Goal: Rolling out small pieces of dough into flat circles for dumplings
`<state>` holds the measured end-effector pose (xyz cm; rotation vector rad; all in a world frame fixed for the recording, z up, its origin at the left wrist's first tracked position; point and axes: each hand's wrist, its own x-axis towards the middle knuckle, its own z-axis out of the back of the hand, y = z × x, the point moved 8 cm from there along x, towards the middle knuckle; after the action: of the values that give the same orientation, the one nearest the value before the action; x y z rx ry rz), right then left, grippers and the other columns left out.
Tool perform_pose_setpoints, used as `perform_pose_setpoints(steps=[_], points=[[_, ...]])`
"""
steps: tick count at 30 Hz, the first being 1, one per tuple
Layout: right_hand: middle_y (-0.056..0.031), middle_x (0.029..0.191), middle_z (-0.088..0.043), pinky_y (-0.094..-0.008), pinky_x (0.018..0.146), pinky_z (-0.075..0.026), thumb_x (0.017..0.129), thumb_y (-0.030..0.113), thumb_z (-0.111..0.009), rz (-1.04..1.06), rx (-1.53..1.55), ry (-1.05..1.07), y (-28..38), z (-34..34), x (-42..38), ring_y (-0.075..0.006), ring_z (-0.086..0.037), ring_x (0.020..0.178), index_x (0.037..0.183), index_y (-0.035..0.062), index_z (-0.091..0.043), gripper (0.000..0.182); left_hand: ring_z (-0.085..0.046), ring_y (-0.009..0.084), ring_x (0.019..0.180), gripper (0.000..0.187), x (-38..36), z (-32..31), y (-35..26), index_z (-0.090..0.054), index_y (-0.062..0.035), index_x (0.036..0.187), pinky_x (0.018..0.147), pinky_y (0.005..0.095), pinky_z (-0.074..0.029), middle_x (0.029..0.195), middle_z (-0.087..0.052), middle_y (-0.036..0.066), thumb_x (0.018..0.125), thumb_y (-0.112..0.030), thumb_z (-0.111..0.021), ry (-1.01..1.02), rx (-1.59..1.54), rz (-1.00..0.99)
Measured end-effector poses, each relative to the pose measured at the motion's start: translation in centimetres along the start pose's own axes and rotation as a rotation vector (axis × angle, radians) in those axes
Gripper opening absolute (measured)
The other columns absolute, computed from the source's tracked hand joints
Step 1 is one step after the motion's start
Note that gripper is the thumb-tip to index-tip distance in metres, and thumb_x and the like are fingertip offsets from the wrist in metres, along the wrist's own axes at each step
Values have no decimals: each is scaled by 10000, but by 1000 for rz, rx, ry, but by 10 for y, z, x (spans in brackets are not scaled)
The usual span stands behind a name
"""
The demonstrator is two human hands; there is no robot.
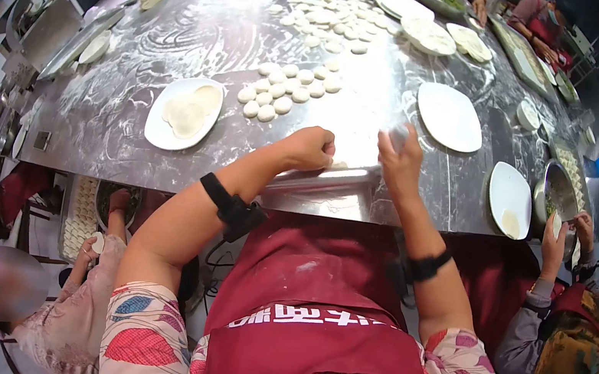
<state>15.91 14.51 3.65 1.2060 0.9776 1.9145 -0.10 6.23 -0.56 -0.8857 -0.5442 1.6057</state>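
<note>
My left hand (311, 148) is curled closed just above the front edge of the table, and whatever its fingers hold, if anything, is hidden. My right hand (400, 165) is raised a little to the right, slightly blurred, its fingers apart. Between and below the hands sits a shiny metal piece (327, 181) at the table edge, with a small bit of dough (339, 166) near my left fingers. Beyond my left hand lies a group of small round dough pieces (282, 93). To its left a white plate (160, 137) holds flat dough wrappers (187, 118).
An unloaded-looking white plate (448, 124) lies right of my right hand; another plate (509, 195) carries one wrapper. More dough pieces (332, 18) cover the far floured table (157, 50). Co-workers sit on both sides, one holding a wrapper near a metal bowl (561, 187).
</note>
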Motion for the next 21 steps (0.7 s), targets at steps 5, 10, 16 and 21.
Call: perform_pose_setpoints(steps=[5,10,16,21], points=[[-149,621,-562,-351,509,-441,789,110,-647,10,-3,-16,0,-8,10,-251,-550,523,863,3,-474,216,-624,275,751,137,7,-2,-5,-629,-34,814,706,363,-478,765,-642,140,728,-140,-624,-40,48,-138],[-69,594,-555,-290,478,-424,805,94,-628,-66,73,26,7,14,-32,-130,-532,510,870,13,-480,182,-596,151,666,131,-7,-4,20,-624,29,839,627,298,-467,735,-623,73,784,-82,-582,-28,-320,86],[-101,627,-587,-294,473,-447,805,95,-617,-8,4,6,4,-18,21,-154,-572,502,848,4,-474,175,-610,195,689,145,5,4,-7,-642,16,842,653,332,-476,742,-646,124,795,-114,-596,-106,84,-65],[-82,614,-581,-271,462,-450,810,82,-607,-82,43,41,6,13,-25,-141,-565,500,863,-11,-489,159,-612,198,688,159,1,7,2,-638,14,853,655,328,-482,748,-652,134,782,-126,-617,-151,109,-80]])
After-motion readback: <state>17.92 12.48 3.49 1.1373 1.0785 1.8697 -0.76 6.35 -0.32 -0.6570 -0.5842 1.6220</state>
